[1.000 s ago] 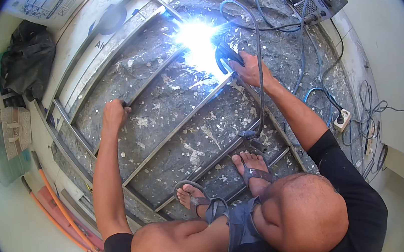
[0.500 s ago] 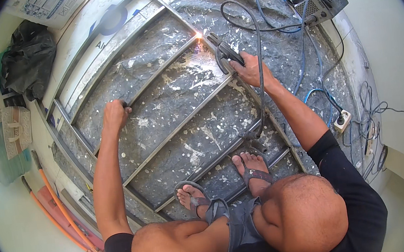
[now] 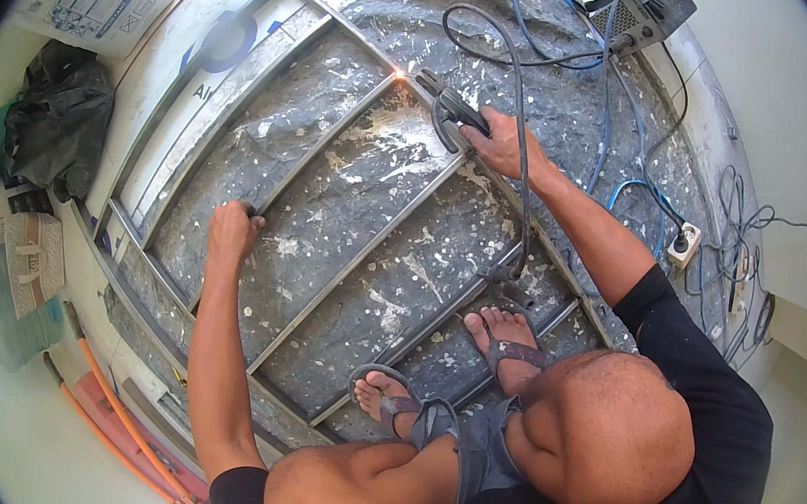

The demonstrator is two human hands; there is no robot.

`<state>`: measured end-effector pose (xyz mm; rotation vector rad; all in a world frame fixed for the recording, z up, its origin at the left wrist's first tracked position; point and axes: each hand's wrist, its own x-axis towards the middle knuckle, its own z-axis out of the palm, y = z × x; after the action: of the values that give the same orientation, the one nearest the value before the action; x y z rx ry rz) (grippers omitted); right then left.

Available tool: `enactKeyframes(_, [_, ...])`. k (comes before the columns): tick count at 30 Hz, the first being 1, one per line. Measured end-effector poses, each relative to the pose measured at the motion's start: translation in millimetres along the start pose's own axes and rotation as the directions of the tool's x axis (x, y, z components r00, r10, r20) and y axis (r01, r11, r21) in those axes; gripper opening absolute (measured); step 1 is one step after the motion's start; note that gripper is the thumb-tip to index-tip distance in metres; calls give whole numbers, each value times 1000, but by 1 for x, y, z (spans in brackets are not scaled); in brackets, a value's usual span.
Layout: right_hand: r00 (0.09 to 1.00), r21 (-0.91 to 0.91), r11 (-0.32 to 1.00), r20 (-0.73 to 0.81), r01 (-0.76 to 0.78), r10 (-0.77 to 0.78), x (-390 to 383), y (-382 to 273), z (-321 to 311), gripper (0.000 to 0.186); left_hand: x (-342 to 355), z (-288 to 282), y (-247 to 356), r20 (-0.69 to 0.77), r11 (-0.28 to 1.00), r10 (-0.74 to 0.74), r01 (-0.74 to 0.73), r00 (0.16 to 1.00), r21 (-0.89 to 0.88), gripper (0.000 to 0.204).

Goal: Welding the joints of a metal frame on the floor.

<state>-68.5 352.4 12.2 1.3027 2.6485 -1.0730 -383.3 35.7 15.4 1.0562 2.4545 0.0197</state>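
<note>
From my end of the feed, I see the right hand (image 3: 508, 143) closed firmly on the handle of a black electrode holder (image 3: 455, 110). The holder is dull and dark, a slim clamp-like body with a curved piece at its lower left side. Its long axis slants from the fingers at lower right to its head at upper left, and the head points toward a small orange glow (image 3: 399, 75) on a joint of the metal frame (image 3: 357, 261).

The frame is grey, ladder-like square tubing, laid over a crumpled grey sheet (image 3: 293, 255) spattered with white. Its right-hand rail (image 3: 348, 32) runs from upper left to lower right, while the crossbars slope from upper right to lower left. The holder lies just beside that rail, near where the upper crossbar (image 3: 330, 143) meets it.

Along that crossbar I find the left hand (image 3: 233, 233), its fingers curled; I cannot tell whether this grip is wrapped around the tube or only resting on it. A dark cable (image 3: 515, 67) arcs past the right wrist, and a dark welding machine (image 3: 646, 13) sits well apart at upper right.
</note>
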Motion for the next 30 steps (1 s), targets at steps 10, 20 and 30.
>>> enactKeyframes(10, [994,37,996,77,-78,75,0,-4,-2,48,1,3,-2,9,998,-56,56,998,15,24])
enactKeyframes(20, [999,-32,999,38,-30,31,0,-4,0,50,-1,-2,1,10,998,-55,55,998,-14,23])
enactKeyframes(30, [999,30,999,26,-45,44,4,-7,-4,46,4,2,-5,6,1000,-14,14,1000,28,22])
